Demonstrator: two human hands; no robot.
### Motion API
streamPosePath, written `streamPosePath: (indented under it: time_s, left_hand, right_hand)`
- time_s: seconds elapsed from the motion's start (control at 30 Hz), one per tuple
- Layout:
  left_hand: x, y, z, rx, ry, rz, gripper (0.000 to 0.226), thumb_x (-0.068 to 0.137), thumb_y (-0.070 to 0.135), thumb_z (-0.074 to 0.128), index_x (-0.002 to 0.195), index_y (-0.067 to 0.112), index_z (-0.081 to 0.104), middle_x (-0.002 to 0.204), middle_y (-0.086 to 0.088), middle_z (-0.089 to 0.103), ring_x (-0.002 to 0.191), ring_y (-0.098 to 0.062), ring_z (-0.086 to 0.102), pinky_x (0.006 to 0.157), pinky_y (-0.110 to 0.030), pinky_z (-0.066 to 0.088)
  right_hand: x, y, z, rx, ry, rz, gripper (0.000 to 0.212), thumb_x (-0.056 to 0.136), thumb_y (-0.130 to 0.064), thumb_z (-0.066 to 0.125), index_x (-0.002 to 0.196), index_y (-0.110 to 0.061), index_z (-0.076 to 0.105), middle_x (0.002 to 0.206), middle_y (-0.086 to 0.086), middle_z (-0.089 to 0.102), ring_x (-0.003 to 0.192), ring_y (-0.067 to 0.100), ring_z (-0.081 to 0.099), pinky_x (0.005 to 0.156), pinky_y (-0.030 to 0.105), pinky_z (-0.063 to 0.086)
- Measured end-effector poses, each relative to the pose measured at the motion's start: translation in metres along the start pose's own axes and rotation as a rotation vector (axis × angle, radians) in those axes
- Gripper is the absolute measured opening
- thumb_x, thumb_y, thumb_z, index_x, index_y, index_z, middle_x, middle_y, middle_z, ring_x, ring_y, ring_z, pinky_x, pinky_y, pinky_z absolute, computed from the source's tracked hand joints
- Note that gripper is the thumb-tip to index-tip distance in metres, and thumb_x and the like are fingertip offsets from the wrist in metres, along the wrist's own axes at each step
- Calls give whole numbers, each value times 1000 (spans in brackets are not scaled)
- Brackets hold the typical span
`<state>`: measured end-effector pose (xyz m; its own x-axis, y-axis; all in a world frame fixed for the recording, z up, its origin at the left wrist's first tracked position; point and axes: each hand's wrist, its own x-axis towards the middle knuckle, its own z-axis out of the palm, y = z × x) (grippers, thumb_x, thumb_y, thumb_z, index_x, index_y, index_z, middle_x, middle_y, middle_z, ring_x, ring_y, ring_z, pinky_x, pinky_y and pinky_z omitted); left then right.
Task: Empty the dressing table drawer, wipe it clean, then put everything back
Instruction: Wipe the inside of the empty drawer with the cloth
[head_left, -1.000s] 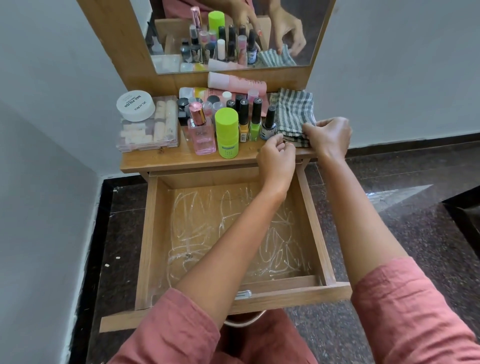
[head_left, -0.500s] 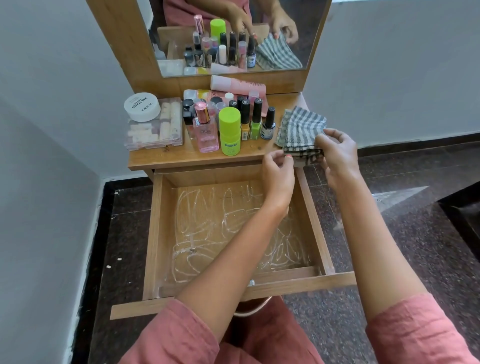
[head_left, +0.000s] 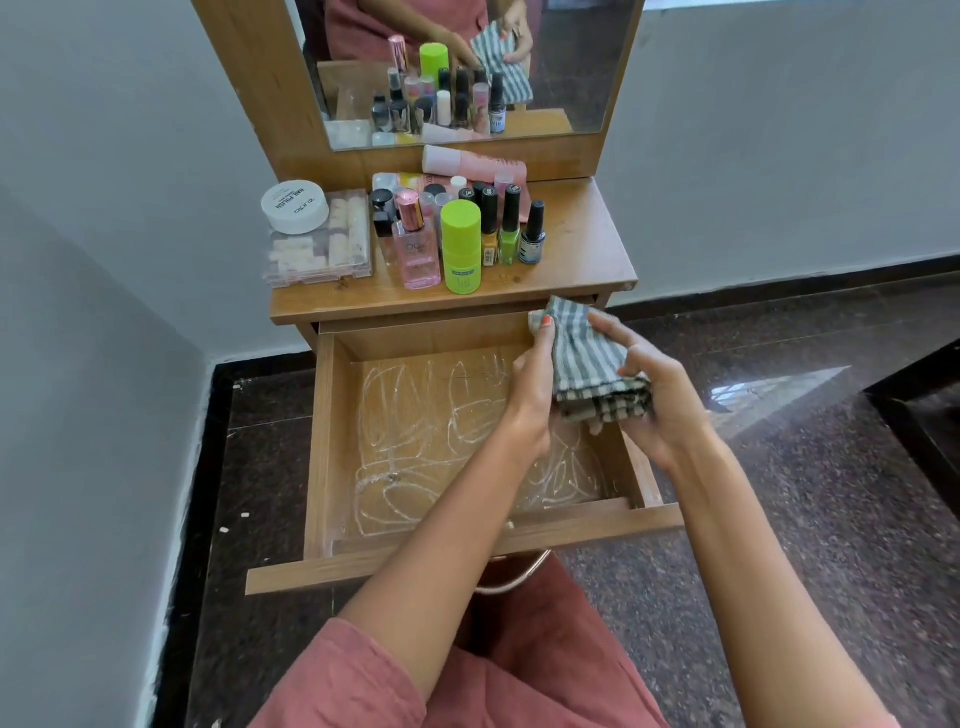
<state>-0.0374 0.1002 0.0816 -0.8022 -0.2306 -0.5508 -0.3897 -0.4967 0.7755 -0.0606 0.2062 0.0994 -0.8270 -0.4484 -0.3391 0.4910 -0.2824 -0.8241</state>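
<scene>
The wooden drawer (head_left: 319, 457) is pulled out and holds nothing; white scribbled streaks cover its floor. A folded grey-and-white checked cloth (head_left: 587, 364) hangs above the drawer's back right corner. My left hand (head_left: 535, 384) pinches its upper left edge and my right hand (head_left: 654, 400) grips it from the right and below. On the dressing table top (head_left: 582, 249) stand the cosmetics: a lime-green bottle (head_left: 460, 247), a pink perfume bottle (head_left: 415, 244), several nail polish bottles (head_left: 511, 228), a pink tube (head_left: 472, 166), a white round jar (head_left: 294, 205) and a clear box (head_left: 319, 249).
A mirror (head_left: 467, 67) rises behind the table top and reflects the bottles and cloth. Grey walls close in on the left and behind. The dark speckled floor (head_left: 805, 493) lies to the right. My pink-clad lap sits under the drawer front.
Both hands lifted the cloth off the right side of the table top and carried it down toward me, over the drawer's back right corner.
</scene>
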Motion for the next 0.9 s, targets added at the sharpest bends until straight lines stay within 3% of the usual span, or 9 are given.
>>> streamPosePath:
  time_s: [0.2, 0.3, 0.33, 0.47, 0.57, 0.7, 0.77, 0.9]
  left_hand:
    - [-9, -13, -34, 171, -1, 71, 39, 86, 39, 58, 115, 12, 53, 102, -6, 66, 85, -16, 65, 69, -28, 55]
    - [-12, -18, -52, 387, 44, 96, 62, 81, 51, 53, 130, 16, 41, 127, -9, 57, 110, -24, 59, 92, -45, 50]
    - [-9, -21, -59, 443, 47, 97, 63, 82, 52, 50, 134, 18, 37, 131, -9, 54, 112, -25, 58, 94, -48, 49]
    - [-6, -22, -79, 545, 66, 105, 48, 95, 30, 43, 139, 15, 32, 132, -9, 52, 108, -26, 60, 91, -46, 51]
    - [1, -21, -87, 564, 103, 102, 49, 96, 23, 43, 142, 14, 29, 136, -10, 49, 101, -20, 61, 84, -37, 53]
    - [10, -21, -93, 618, 150, 68, 48, 97, 16, 41, 142, 14, 27, 134, -10, 50, 72, -12, 55, 61, -26, 47]
    - [15, -21, -97, 644, 174, 48, 48, 96, 13, 41, 142, 15, 28, 138, -11, 47, 69, -10, 55, 61, -26, 49]
    - [19, -19, -99, 678, 202, 63, 42, 94, 7, 45, 135, 10, 38, 126, -10, 55, 71, -11, 55, 64, -30, 51]
  right_hand:
    - [-15, 23, 7, -299, -20, 30, 59, 61, -10, 44, 117, -22, 57, 105, 5, 64, 88, 18, 65, 70, 34, 57]
    - [-15, 36, 10, -549, -8, -14, 54, 66, -11, 48, 116, -27, 57, 111, 4, 62, 91, 17, 63, 79, 36, 55]
    - [-13, 41, 11, -610, -1, -19, 48, 72, -10, 50, 116, -28, 57, 113, 3, 61, 90, 15, 62, 80, 34, 54]
    - [3, 62, 15, -928, 52, -73, 34, 88, -19, 52, 120, -29, 57, 125, 3, 56, 107, 16, 57, 95, 41, 48]
    - [15, 72, 18, -1219, 68, -125, 34, 90, -19, 52, 122, -31, 56, 128, 2, 55, 116, 20, 53, 95, 45, 47]
    - [28, 78, 29, -1432, 65, -96, 38, 89, -15, 50, 122, -33, 54, 126, 6, 54, 110, 27, 56, 90, 44, 49]
    - [34, 81, 33, -1514, 55, -85, 40, 89, -12, 48, 124, -32, 51, 125, 7, 51, 107, 31, 57, 87, 43, 47]
    - [42, 88, 37, -1624, 42, -44, 40, 92, -12, 46, 130, -25, 40, 126, 13, 44, 103, 38, 57, 87, 46, 45]
